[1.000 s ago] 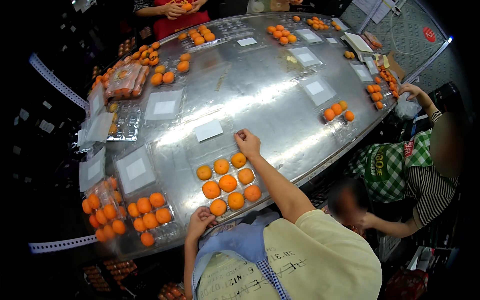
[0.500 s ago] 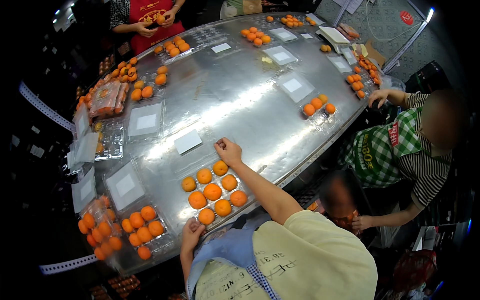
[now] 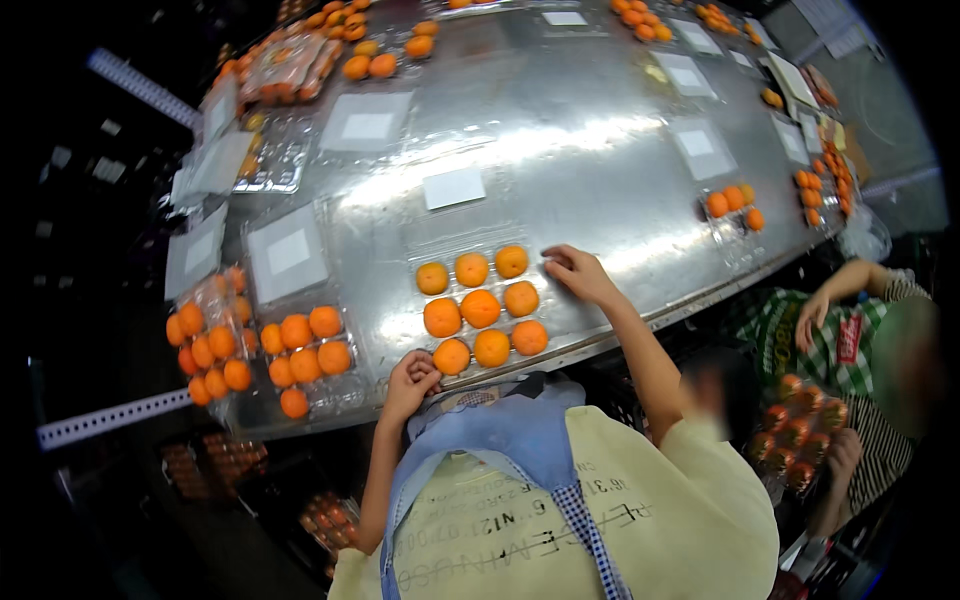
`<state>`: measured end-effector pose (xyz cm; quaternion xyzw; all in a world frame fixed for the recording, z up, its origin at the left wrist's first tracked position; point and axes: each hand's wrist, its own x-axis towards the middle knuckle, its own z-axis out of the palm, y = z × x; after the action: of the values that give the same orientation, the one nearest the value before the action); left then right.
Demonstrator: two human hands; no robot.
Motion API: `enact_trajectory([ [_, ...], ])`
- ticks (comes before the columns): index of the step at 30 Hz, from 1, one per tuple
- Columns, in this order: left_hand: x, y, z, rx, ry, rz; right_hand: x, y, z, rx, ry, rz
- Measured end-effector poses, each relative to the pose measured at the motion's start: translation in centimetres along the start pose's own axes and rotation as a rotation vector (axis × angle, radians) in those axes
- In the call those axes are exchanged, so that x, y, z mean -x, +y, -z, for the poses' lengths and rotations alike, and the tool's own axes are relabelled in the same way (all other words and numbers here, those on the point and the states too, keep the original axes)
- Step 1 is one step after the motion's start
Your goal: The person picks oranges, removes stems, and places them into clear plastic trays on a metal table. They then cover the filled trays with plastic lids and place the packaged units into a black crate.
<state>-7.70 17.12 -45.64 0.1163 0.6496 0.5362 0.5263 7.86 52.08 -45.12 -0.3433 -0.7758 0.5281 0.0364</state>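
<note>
Nine oranges sit in a clear tray, between your hands.
The tray lies near the table edge, probably for easy reach; its cups likely prevent rolling. Your left hand curls at the near left corner; whether it pinches, I cannot tell. Your right hand, loosely bent, shows nothing held; it moved from beyond the far right orange to beside it.

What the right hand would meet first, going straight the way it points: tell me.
The right hand would probably meet the far-right corner orange in the clear tray first; the hand's height is unclear, so it might pass above.
</note>
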Motion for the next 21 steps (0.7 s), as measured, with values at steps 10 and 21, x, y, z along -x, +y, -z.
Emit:
enact_trajectory([
  [10,-0.2,0.6,-0.1,0.064,0.020,0.019,0.1,0.5,-3.7,-0.552,0.284,-0.132],
  [21,-0.2,0.7,0.0,0.053,0.018,0.005,0.9,-7.8,-8.1,-0.038,0.176,0.356],
])
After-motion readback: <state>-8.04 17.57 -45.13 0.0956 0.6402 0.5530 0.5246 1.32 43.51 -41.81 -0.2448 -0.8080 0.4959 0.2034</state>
